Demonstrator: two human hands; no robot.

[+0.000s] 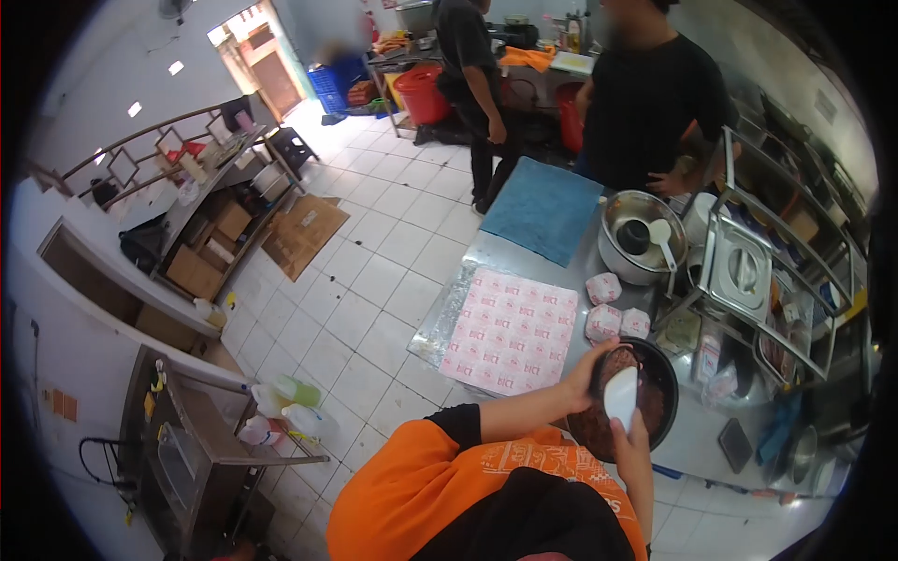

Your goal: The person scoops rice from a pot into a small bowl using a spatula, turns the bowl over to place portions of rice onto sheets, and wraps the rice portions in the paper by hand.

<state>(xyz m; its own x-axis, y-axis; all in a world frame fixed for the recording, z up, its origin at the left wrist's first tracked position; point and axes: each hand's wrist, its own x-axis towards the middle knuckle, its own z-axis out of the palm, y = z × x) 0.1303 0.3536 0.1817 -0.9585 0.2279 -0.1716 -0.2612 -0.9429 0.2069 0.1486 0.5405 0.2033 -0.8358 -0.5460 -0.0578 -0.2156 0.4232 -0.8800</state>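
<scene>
My right hand (634, 444) is closed round the handle of a white rice paddle (620, 396). Its blade lies over a large black pot (666, 397) with brown food (587, 428) inside. At the pot's far left rim, my left hand (587, 372) is curled round what looks like a small dark bowl (615, 359), with brown food in it; its lower part is hidden by the paddle. Left of the pot lies a stack of white wrapping paper (510, 332) printed in red. Several paper-wrapped bundles (603, 323) sit just beyond the pot.
A steel pot (613, 251) holding a black bowl and another white paddle stands at the table's back. A blue mat (543, 210) covers the far left corner. Right are a metal rack (725, 187) and a phone (735, 445). Two people stand beyond the table.
</scene>
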